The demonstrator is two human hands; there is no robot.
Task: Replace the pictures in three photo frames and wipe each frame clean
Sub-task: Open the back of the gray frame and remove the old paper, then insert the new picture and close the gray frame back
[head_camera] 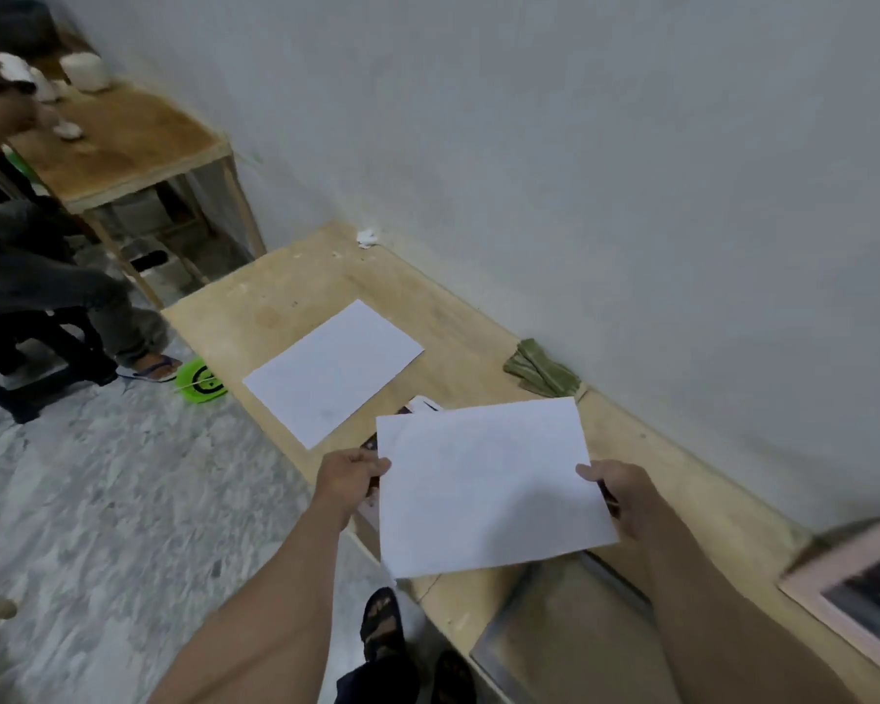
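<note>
I hold a white sheet of paper (489, 485) above the wooden table (458, 317). My left hand (349, 475) pinches its left edge and my right hand (623, 492) grips its right edge. A dark frame (372, 442) lies mostly hidden under the sheet, with only slivers showing. A second white sheet (334, 368) lies flat farther along the table. A frame back panel (575, 632) lies near me, partly under my right forearm. A pink-edged frame with a dark picture (857, 602) sits at the right edge. A folded green cloth (542, 370) rests by the wall.
The table runs along a grey wall (580, 144). Beyond it stands another wooden table (123, 144) with white objects, where a seated person (36, 266) works. A green round object (202, 381) lies on the marble floor. My sandalled feet (382, 624) show below.
</note>
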